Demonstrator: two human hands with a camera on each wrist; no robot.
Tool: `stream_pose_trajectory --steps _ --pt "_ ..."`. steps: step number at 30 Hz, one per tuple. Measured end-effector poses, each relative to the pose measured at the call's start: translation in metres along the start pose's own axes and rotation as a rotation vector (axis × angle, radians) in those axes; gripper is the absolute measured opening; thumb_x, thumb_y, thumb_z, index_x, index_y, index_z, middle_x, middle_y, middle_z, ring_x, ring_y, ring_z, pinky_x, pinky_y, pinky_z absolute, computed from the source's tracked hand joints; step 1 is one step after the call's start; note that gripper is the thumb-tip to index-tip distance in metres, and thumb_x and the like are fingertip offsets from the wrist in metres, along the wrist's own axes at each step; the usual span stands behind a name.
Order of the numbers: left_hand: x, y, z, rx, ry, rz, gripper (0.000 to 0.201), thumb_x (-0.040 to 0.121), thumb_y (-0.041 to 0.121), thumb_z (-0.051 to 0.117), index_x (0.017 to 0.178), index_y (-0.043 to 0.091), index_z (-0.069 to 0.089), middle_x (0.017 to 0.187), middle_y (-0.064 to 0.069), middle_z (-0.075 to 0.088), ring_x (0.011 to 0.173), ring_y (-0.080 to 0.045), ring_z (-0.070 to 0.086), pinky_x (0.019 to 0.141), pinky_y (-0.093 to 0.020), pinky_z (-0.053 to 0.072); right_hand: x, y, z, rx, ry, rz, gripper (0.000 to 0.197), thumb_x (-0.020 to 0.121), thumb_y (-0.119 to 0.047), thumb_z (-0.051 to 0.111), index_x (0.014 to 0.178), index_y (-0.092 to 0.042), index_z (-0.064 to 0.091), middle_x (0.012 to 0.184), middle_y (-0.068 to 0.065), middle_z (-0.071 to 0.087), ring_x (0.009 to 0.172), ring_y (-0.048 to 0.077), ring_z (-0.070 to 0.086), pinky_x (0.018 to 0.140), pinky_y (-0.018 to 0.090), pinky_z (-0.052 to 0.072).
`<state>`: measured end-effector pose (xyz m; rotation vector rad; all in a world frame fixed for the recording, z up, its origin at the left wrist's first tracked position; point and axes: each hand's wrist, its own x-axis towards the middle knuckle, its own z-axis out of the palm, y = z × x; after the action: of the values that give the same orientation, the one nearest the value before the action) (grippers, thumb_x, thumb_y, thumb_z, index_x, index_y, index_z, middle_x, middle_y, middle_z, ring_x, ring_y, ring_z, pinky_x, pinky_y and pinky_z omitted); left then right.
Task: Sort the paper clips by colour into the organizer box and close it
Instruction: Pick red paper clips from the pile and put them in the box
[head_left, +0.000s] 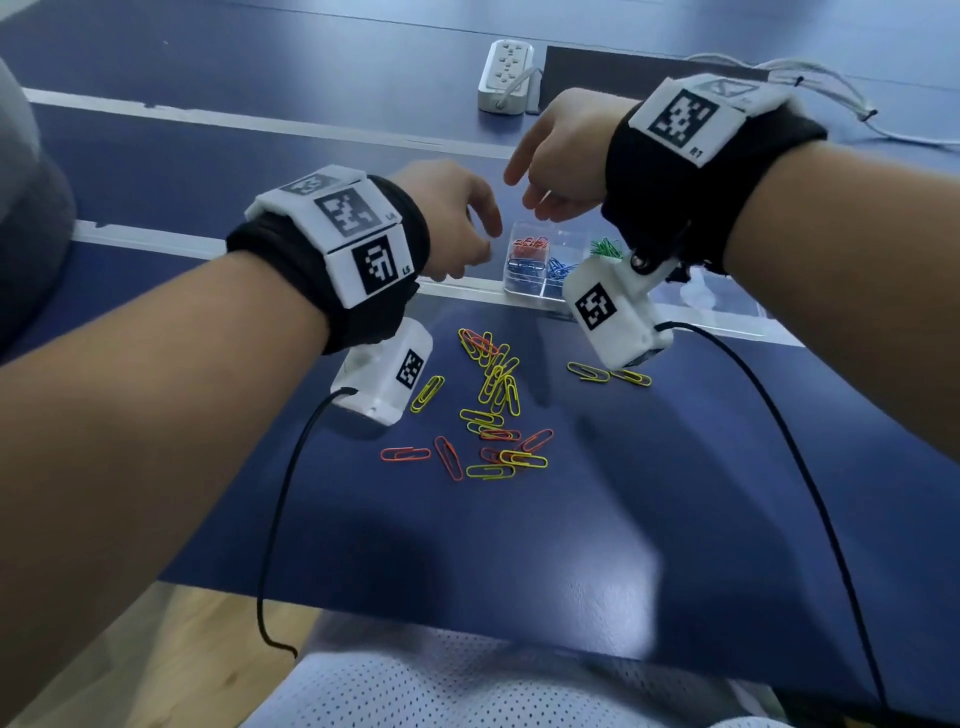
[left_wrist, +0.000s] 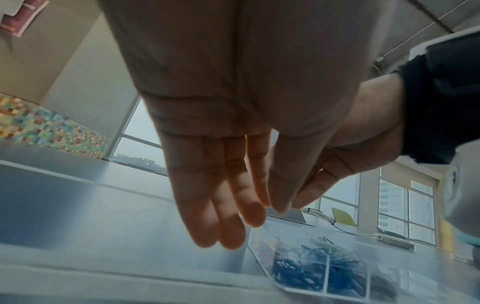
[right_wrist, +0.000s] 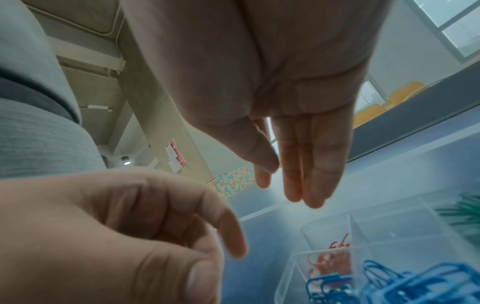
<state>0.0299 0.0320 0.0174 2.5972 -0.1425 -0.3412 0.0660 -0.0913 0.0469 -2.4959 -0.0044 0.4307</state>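
Both hands hover relaxed and apparently empty, left hand (head_left: 457, 218) and right hand (head_left: 561, 156) above the organizer box (head_left: 540, 270) at twelve o'clock, risking nudging it off-line.

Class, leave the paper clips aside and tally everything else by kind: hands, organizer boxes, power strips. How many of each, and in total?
Hands: 2 (left hand, right hand)
Organizer box: 1
Power strip: 1
Total: 4
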Motion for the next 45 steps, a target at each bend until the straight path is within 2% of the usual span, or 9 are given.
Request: stream_pose_trajectory --steps 2,4,8,12,20,28,32,38,45 --pt "-0.007 -0.002 0.001 0.064 -0.014 0.039 0.012 0.084 0.019 0.06 0.093 0.018 0.068 0.078 -0.005 0.071 0.062 -0.019 0.061 0.078 -0.031 0.055 -0.009 0.002 0.0 -0.034 0.049 -0.047 0.028 0.092 -0.007 0.05 0.115 -0.008 0.066 0.108 0.012 0.071 0.081 0.018 0.067 0.08 0.027 0.057" --pt "-0.014 -0.003 0.003 0.183 -0.032 0.101 0.01 0.081 0.022 0.064 0.089 0.019 0.071 0.073 0.002 0.066 0.063 -0.015 0.056 0.072 -0.025 0.048 -0.02 0.007 0.004 -0.174 0.063 -0.127 0.024 0.086 -0.006 0.056 0.102 -0.017 0.072 0.085 0.003 0.072 0.083 0.019 0.07 0.087 0.033 0.056" --pt "-0.024 -0.004 0.012 0.374 -0.094 0.196 0.014 0.078 0.028 0.07 0.091 0.025 0.073 0.079 0.008 0.062 0.076 -0.012 0.053 0.072 -0.02 0.036 -0.045 0.016 0.022 -0.433 -0.056 -0.241 0.015 0.079 -0.015 0.059 0.082 -0.021 0.072 0.057 -0.004 0.062 0.058 0.013 0.058 0.068 0.023 0.052" --pt "-0.025 -0.004 0.018 0.463 -0.13 0.22 0.019 0.074 0.031 0.074 0.092 0.025 0.074 0.068 0.012 0.059 0.078 -0.012 0.052 0.07 -0.021 0.036 -0.063 0.025 0.039 -0.581 -0.12 -0.343 0.017 0.076 -0.017 0.063 0.087 -0.02 0.075 0.075 0.005 0.069 0.078 0.024 0.064 0.077 0.03 0.055" --pt "-0.025 -0.009 0.016 0.466 -0.111 0.238 0.01 0.075 0.026 0.071 0.082 0.022 0.076 0.068 0.007 0.061 0.084 -0.017 0.062 0.079 -0.027 0.05 -0.096 0.044 0.048 -0.683 -0.441 -0.532 0.016 0.075 -0.027 0.072 0.091 -0.026 0.075 0.074 -0.006 0.069 0.071 0.01 0.057 0.062 0.019 0.045" --pt "-0.054 -0.019 0.013 0.248 -0.095 0.272 0.01 0.076 0.017 0.067 0.081 0.026 0.065 0.061 0.015 0.06 0.056 0.015 0.053 0.054 -0.001 0.037 -0.095 0.057 0.049 -0.653 -0.343 -0.587 0.012 0.076 -0.021 0.06 0.084 -0.023 0.069 0.061 -0.011 0.053 0.058 0.01 0.048 0.053 0.015 0.036" --pt "-0.075 -0.029 0.015 0.211 -0.213 0.271 0.033 0.083 0.012 0.059 0.106 0.036 0.058 0.078 0.006 0.067 0.064 0.0 0.058 0.071 -0.019 0.046 -0.095 0.06 0.053 -0.667 -0.335 -0.629 0.013 0.08 -0.025 0.061 0.09 -0.025 0.068 0.065 -0.013 0.052 0.066 0.013 0.047 0.059 0.021 0.037" --pt "-0.095 -0.039 0.018 0.254 -0.258 0.258 0.008 0.073 0.021 0.049 0.068 0.028 0.047 0.062 0.006 0.052 0.057 -0.002 0.046 0.054 -0.014 0.035 -0.097 0.062 0.053 -0.744 -0.308 -0.696 0.013 0.081 -0.033 0.063 0.086 -0.024 0.072 0.082 -0.003 0.065 0.085 0.021 0.059 0.075 0.032 0.049" --pt "-0.098 -0.042 0.029 0.395 -0.243 0.286 0.035 0.072 0.03 0.072 0.064 0.023 0.039 0.06 0.007 0.051 0.059 -0.004 0.047 0.058 -0.026 0.039 -0.106 0.062 0.056 -0.679 -0.327 -0.773 0.016 0.08 -0.018 0.06 0.091 -0.024 0.07 0.079 -0.007 0.067 0.071 0.013 0.047 0.068 0.023 0.038"
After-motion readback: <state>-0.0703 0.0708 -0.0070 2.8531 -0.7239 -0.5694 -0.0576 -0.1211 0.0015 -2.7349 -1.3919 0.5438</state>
